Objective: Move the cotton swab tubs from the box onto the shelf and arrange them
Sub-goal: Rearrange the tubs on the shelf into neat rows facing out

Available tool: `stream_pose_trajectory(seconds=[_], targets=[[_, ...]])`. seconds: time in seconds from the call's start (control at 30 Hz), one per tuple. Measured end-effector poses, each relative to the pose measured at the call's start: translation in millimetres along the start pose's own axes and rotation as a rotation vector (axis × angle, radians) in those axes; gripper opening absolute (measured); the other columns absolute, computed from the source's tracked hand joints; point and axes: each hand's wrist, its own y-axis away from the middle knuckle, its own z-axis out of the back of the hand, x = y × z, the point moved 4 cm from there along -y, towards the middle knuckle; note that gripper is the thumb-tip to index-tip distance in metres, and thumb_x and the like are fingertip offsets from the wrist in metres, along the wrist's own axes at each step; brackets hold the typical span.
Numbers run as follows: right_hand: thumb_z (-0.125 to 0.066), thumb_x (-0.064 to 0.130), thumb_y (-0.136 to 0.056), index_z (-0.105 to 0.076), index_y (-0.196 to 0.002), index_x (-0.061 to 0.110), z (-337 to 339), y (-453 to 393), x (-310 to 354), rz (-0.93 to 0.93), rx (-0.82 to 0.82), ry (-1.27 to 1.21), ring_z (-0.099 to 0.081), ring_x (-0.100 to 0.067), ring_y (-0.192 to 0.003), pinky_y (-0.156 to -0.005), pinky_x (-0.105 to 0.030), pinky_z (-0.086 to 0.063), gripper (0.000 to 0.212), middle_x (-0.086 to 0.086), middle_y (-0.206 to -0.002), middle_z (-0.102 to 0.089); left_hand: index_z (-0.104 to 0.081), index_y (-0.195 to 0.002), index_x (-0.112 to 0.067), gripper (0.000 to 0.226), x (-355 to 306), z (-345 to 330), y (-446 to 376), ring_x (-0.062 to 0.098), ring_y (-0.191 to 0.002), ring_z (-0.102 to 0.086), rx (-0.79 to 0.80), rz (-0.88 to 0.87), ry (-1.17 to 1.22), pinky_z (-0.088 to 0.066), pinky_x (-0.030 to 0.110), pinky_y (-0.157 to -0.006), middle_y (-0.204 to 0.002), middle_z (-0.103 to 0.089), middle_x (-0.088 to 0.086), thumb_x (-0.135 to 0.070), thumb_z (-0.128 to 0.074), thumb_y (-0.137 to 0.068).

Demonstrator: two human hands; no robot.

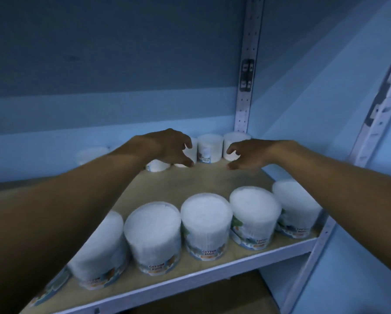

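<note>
Looks like a shop or stockroom: metal rack w/ perforated uprights (244, 91), wooden shelf (203, 177) edged in white, rows of identical retail-labelled cotton bud tubs (205, 225) front and back, plain blue walls (326, 87).

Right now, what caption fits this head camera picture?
Both hands, left hand and right hand, reach over the front tubs toward back tubs on the shelf.
</note>
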Motion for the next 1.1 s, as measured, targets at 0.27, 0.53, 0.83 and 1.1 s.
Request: stream_pose_trajectory(seconds=[0.27,0.53,0.83,1.1], targets=[[-0.058,0.055,-0.093,-0.022,-0.158,0.020,13,-74,-27,-0.090,-0.079,0.016,-0.038,-0.032,-0.141,-0.112,-0.041,-0.038,0.082,-0.012,-0.159,-0.028,-0.040,-0.146,-0.030,0.071,-10,-8,-96,0.018,-0.138,-0.039,-0.034,-0.043,-0.004,-0.035,0.034,-0.111,-0.151,-0.042,-0.007,-0.058,-0.065,-0.086],[-0.058,0.055,-0.094,-0.008,-0.160,0.017,10,-119,-45,-0.186,-0.078,0.061,-0.031,-0.035,-0.145,-0.115,-0.047,-0.033,0.091,-0.014,-0.162,-0.016,-0.032,-0.151,-0.029,0.077,-20,-30,-156,0.021,-0.140,-0.036,-0.010,-0.042,-0.002,-0.035,0.036,-0.111,-0.156,-0.032,-0.002,-0.057,-0.064,-0.086],[-0.059,0.052,-0.094,-0.016,-0.158,0.014,9,-143,-44,-0.174,-0.060,0.136,-0.038,-0.030,-0.141,-0.112,-0.044,-0.037,0.086,-0.011,-0.158,-0.032,-0.029,-0.153,-0.021,0.082,-27,-41,-183,0.024,-0.141,-0.035,-0.019,-0.030,-0.044,-0.034,0.035,-0.110,-0.157,-0.033,0.006,-0.056,-0.065,-0.087],[-0.060,0.051,-0.093,-0.025,-0.157,0.017,12,-137,-42,-0.150,-0.061,0.158,-0.038,-0.028,-0.141,-0.113,-0.043,-0.037,0.080,-0.007,-0.158,-0.033,-0.032,-0.152,-0.026,0.072,-22,-41,-177,0.022,-0.144,-0.032,-0.020,-0.041,0.020,-0.030,0.033,-0.113,-0.159,-0.030,0.001,-0.047,-0.063,-0.091]])
